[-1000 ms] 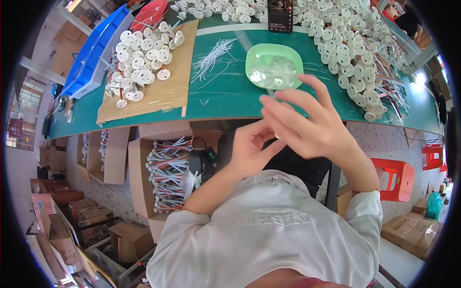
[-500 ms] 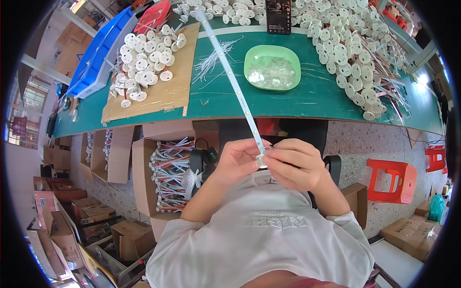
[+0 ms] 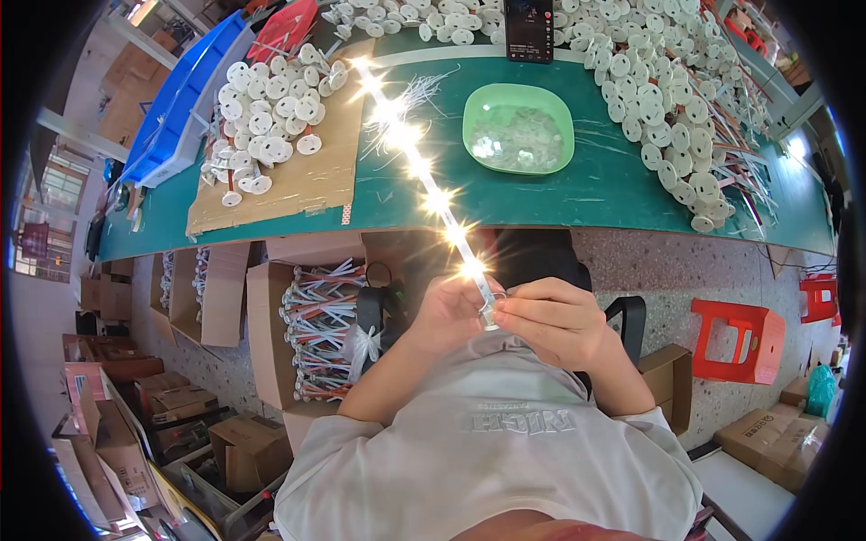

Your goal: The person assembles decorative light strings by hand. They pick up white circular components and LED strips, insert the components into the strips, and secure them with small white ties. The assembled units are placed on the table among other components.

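Note:
A narrow LED strip [image 3: 464,246] slants up and away from my hands over the table's near edge, its several lamps glowing brightly. My left hand [image 3: 445,316] is closed around its lower end, near a small round whitish base [image 3: 490,325]. Beside that base, my right hand [image 3: 561,323] pinches with thumb and fingers together. A thin curved wire [image 3: 499,294] shows between the two hands; what exactly the right fingertips grip is hidden.
On the green table [image 3: 410,194] stands a light green bowl [image 3: 566,149] of small clear pieces. White round-ended parts [image 3: 271,113] lie on cardboard at left; more are heaped right [image 3: 658,117]. A phone [image 3: 529,32] stands behind. Below are a filled carton [image 3: 271,316] and red stool [image 3: 767,343].
The LED strip was unlit and is now shining. Both hands stay together at its lower end and have shifted slightly toward my body; the strip leans a little more to the left.

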Tool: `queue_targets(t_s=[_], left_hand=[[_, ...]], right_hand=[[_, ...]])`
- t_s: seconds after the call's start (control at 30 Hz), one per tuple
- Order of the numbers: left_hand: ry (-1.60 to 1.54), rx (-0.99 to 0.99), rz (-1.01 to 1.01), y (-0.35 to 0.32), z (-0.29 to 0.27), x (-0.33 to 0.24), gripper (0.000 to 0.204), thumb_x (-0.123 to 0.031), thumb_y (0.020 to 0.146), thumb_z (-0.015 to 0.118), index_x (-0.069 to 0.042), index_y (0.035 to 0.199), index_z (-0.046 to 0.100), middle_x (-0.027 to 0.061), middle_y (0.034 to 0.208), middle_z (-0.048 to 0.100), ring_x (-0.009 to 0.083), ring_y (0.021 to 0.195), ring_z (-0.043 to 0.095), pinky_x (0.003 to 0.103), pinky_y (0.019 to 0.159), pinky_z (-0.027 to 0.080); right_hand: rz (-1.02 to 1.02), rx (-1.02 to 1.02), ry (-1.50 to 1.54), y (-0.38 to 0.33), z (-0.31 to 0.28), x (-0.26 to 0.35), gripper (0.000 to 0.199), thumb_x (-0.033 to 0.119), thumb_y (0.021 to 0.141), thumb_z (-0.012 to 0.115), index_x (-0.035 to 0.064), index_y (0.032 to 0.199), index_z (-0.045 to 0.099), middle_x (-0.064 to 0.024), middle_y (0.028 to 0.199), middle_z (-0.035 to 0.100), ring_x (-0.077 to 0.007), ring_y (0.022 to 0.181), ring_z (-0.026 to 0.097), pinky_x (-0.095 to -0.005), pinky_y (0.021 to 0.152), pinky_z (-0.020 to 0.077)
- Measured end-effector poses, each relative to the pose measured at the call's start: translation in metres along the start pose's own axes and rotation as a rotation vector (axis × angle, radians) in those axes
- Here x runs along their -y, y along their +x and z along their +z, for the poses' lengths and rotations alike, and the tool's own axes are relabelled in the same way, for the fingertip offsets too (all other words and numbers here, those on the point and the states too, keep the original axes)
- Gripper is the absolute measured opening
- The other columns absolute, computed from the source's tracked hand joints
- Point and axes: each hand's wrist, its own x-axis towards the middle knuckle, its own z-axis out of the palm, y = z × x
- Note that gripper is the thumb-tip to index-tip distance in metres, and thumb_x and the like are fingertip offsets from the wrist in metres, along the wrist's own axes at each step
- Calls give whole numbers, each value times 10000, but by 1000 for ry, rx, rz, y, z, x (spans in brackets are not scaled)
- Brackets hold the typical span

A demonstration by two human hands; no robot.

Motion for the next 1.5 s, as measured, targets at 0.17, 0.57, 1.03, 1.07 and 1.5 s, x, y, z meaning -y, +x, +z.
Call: queue_targets(t_s=[0.17, 0.57, 1.03, 1.07, 1.5], left_hand=[[198, -73, 27, 3, 4, -12, 459, -51, 886, 699, 78, 1289, 522, 187, 1228, 632, 261, 1164, 619, 403, 992, 509], [471, -420, 407, 87, -65, -93, 392, 18, 939, 600, 77, 1312, 493, 243, 1185, 654, 348, 1039, 681, 396, 921, 552], [556, -430, 436, 83, -66, -90, 397, -30, 975, 561, 75, 1347, 471, 279, 1220, 628, 351, 1043, 671, 359, 892, 544], [558, -443, 425, 83, -66, -91, 397, -31, 976, 562, 75, 1347, 471, 279, 1218, 629, 351, 1042, 671, 358, 891, 544], [507, -450, 443, 84, -65, -91, 394, -32, 949, 619, 83, 1307, 500, 227, 1152, 673, 331, 997, 696, 349, 862, 558]], right_hand=[[140, -147, -125, -6, 16, 5, 275, -72, 663, 712, -48, 937, 702, -147, 973, 690, -305, 816, 672, -355, 683, 578], [1251, 166, -296, -183, -25, 12, 254, -48, 783, 694, -13, 1034, 679, -185, 974, 696, -337, 866, 698, -380, 737, 565], [1019, 202, -700, -212, -4, -13, 179, -21, 682, 671, 10, 858, 662, -145, 867, 703, -336, 794, 688, -420, 708, 555], [1046, 170, -741, -213, -3, -15, 175, -20, 677, 676, 11, 848, 658, -145, 851, 699, -334, 775, 685, -414, 685, 549], [1175, -8, -482, -223, 11, 28, 213, -1, 838, 676, -55, 1044, 672, -225, 1059, 691, -371, 1008, 674, -395, 891, 532]])
